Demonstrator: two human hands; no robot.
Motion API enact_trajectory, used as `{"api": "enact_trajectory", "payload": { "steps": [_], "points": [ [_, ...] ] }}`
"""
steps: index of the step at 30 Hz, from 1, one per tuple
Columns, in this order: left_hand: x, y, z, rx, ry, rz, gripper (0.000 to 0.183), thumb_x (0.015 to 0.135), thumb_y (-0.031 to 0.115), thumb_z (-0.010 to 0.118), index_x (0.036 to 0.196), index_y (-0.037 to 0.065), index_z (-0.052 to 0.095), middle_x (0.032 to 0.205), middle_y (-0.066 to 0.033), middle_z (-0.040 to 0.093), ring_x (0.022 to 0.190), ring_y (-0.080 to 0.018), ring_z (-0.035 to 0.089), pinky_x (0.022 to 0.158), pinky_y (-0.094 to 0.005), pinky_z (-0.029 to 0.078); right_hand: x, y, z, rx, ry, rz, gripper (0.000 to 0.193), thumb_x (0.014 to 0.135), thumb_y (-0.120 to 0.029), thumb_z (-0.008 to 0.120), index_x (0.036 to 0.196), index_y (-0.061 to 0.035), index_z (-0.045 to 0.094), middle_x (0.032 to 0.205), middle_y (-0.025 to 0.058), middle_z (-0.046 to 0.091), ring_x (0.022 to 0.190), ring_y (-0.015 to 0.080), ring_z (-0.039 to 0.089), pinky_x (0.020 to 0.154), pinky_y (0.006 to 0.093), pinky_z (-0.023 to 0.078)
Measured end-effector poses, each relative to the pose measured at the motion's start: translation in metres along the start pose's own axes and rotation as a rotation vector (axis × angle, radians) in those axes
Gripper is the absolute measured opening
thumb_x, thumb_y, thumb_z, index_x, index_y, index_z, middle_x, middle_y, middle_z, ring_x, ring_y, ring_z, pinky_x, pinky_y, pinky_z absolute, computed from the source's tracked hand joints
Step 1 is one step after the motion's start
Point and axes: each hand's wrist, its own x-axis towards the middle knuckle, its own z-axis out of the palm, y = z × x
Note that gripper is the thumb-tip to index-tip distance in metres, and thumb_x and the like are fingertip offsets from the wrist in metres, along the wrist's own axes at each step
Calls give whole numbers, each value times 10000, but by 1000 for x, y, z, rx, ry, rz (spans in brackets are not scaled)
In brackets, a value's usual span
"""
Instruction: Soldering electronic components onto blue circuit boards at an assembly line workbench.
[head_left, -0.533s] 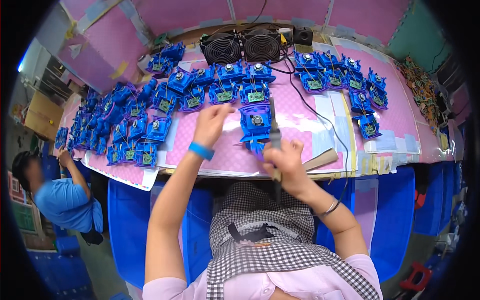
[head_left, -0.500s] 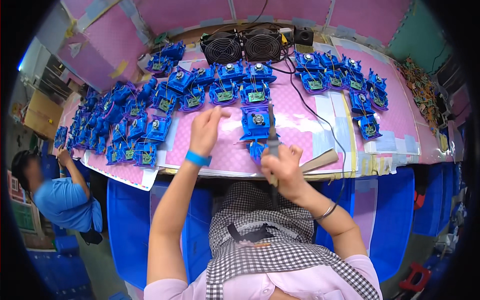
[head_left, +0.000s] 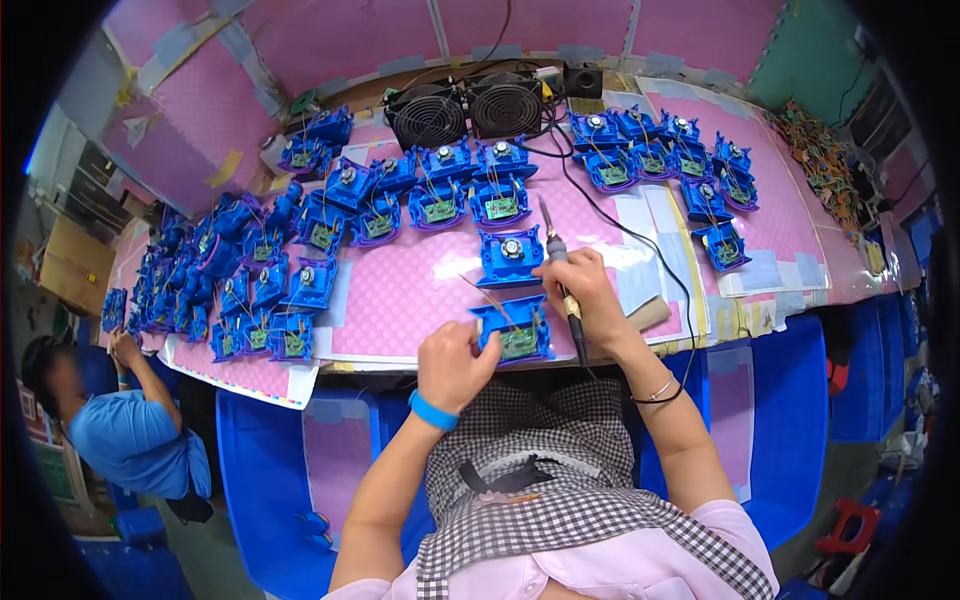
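Note:
My left hand (head_left: 455, 368) is at the table's front edge, fingers curled and thumb on the left end of a blue plastic housing (head_left: 540, 322). A green circuit board (head_left: 519, 343) faces up in that housing, and a thin wire rises from it. My right hand (head_left: 588, 292) grips a soldering iron (head_left: 557, 247) by its handle. The iron's tip points away from me, clear of the parts, with its cord looping down past my wrist. Just beyond the near housing lies another blue housing (head_left: 497, 272) with a round silver speaker (head_left: 512, 248).
More blue housings with boards and speakers stand in rows and piles (head_left: 265, 245) across the pink table (head_left: 400, 290). Two black fans (head_left: 427, 118) stand at the back. Loose wired boards (head_left: 825, 180) heap at the right. Blue bins (head_left: 770, 430) are below; a co-worker (head_left: 130, 430) works at the left.
My left hand has come down and right, from above the table to the near housing. That housing now shows its board more fully. The soldering iron has shifted slightly and tilts left at its tip.

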Motion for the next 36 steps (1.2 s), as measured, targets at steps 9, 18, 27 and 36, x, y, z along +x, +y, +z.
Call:
{"api": "enact_trajectory", "payload": {
  "steps": [9, 18, 27, 36],
  "points": [
    [-1, -1, -9, -32, -24, -72, 347, 726, 272, 805, 678, 6, 588, 653, -121, 604, 578, -220, 585, 552, -371, 443, -19, -22, -18, 253, 147, 76, 187, 885, -218, 666, 911, -40, 612, 769, 45, 609, 731, 188, 570, 757, 301, 440],
    [49, -6, -78, -1122, 10, -433, 154, 932, 110, 532, 1022, 28, 626, 777, 22, 515, 598, -71, 406, 547, -225, 332, -40, -36, -52, 460, 266, 538, 224, 900, -164, 631, 1046, 6, 626, 836, 49, 611, 714, 96, 564, 644, 226, 434],
    [49, 6, -10, -86, 81, 62, 75, 769, 15, 700, 843, 25, 712, 710, -71, 626, 588, -135, 597, 522, -261, 468, -43, -32, -14, 686, 282, 597, 179, 858, -71, 652, 1008, 23, 684, 796, 67, 665, 642, 94, 594, 581, 213, 475],
    [59, 9, 0, -18, 7, 106, 69, 745, 45, 714, 808, 15, 714, 724, -105, 642, 600, -186, 623, 540, -300, 489, -37, -30, -9, 651, 270, 592, 173, 831, -71, 665, 973, 14, 712, 811, 72, 685, 608, 86, 573, 556, 232, 446]
  ]
}}
